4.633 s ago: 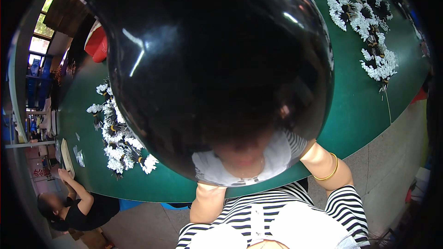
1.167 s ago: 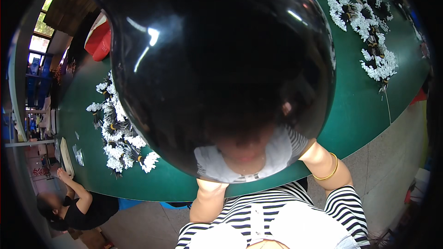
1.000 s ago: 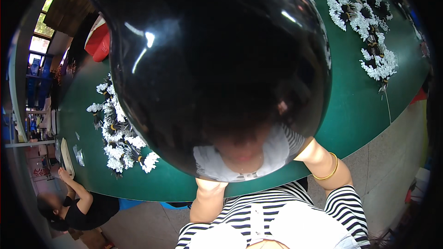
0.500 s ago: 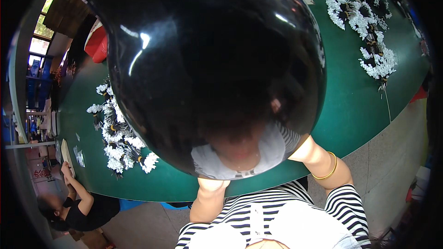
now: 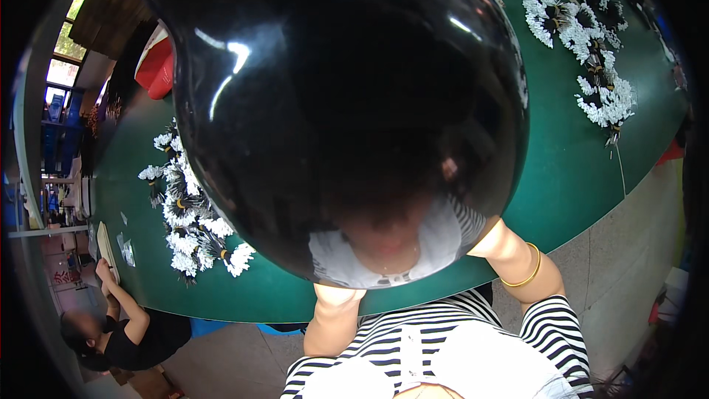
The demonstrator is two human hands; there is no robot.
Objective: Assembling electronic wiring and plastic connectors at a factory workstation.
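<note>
Here, I'm watching a black balloon-like object (image 5: 354, 125) hiding both hands, grip untellable; banded white-tipped bundles (image 5: 182, 205) are lying on the surface (image 5: 569, 185), remaining work unseen.

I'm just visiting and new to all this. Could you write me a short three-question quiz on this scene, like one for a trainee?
1. Multiple choice: which of the camera wearer's arms has the thin, round, gold-coloured bangle? A) left B) right
2. True or false: bundles of thin black strands with white ends lie toward both the left and right of the smooth green table.
3. Open: what hides both of the wearer's hands from the camera?

Key:
1. B
2. True
3. The large, glossy black, rounded object; both forearms run behind it.
</note>
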